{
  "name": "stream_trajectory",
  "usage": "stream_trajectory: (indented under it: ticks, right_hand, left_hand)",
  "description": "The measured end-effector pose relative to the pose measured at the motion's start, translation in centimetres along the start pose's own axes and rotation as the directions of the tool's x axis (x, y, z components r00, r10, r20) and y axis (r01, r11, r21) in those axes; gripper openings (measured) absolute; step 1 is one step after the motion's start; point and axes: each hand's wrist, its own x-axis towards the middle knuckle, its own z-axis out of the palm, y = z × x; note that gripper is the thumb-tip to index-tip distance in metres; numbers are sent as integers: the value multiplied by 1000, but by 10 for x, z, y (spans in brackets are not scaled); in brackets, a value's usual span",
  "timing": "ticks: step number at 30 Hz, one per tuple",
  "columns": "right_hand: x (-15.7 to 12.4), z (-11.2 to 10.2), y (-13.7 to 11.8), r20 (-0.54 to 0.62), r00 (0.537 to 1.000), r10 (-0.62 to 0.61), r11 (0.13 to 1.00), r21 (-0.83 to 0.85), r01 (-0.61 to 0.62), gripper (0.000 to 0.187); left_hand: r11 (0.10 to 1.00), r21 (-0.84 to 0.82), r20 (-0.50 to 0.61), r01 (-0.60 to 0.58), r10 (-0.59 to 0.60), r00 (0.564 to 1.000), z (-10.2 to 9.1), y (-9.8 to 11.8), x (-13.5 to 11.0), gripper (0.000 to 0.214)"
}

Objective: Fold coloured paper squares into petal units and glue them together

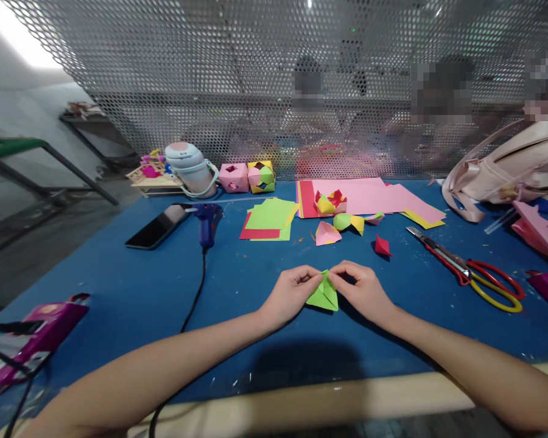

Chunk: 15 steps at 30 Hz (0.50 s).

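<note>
Between my two hands is a small folded piece of green paper (323,297), creased to a point at its top. My left hand (291,293) pinches its upper left edge between thumb and fingers. On the other side my right hand (360,288) pinches the upper right edge the same way. Just beyond my hands lie a folded pink paper piece (327,233), a green and yellow folded strip (349,223) and a small folded red paper piece (382,246). A red, yellow and pink paper assembly (330,203) sits behind them.
Green and red paper squares (271,219) lie left of centre, near a blue glue gun (206,225) with its cord and a phone (159,227). Scissors (497,286) and a utility knife (438,250) rest at right. Paper cubes (234,177), a bottle (192,170) and a bag (502,158) stand along the mesh.
</note>
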Motion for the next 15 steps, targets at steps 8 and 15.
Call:
stream_trajectory:
  ticks: [8, 15]
  right_hand:
    - [-1, 1, -3, -9, 998, -58, 998, -25, 58, 14]
    - [-1, -2, -4, 9, 1000, -18, 1000, -14, 18, 12]
  left_hand:
    - [977, 156, 61, -142, 134, 989, 0, 1, -4, 26]
    - [984, 129, -40, -122, 128, 991, 0, -1, -1, 24]
